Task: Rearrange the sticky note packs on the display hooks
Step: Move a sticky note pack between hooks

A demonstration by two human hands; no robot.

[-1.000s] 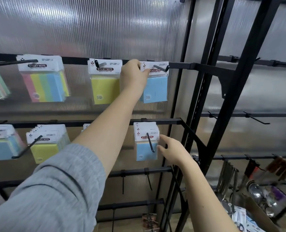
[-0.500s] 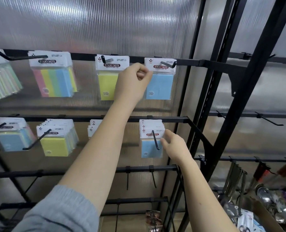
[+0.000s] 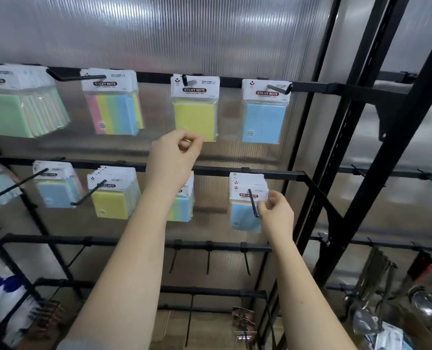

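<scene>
Sticky note packs hang on black hooks in two rows. The top row holds a green stack (image 3: 13, 109), a multi-colour pack (image 3: 116, 112), a yellow pack (image 3: 196, 117) and a blue pack (image 3: 263, 122). My left hand (image 3: 174, 157) hovers with curled fingers at the yellow pack's lower left corner; nothing shows in its grasp. In the lower row, my right hand (image 3: 275, 213) pinches the right edge of the front pack of a blue stack (image 3: 242, 218) on its hook (image 3: 252, 203). My left forearm partly hides another lower-row pack (image 3: 184, 208).
Further left on the lower row hang a yellow stack (image 3: 111, 203) and a blue stack (image 3: 56, 193). Bare hooks (image 3: 207, 258) line the rail below. Thick black rack uprights (image 3: 376, 173) stand to the right, with hanging kitchen utensils (image 3: 371, 299) beyond.
My left hand has dropped from the top blue pack's hook to below the yellow pack. My right hand has moved onto the lower blue stack's edge. The view has tilted.
</scene>
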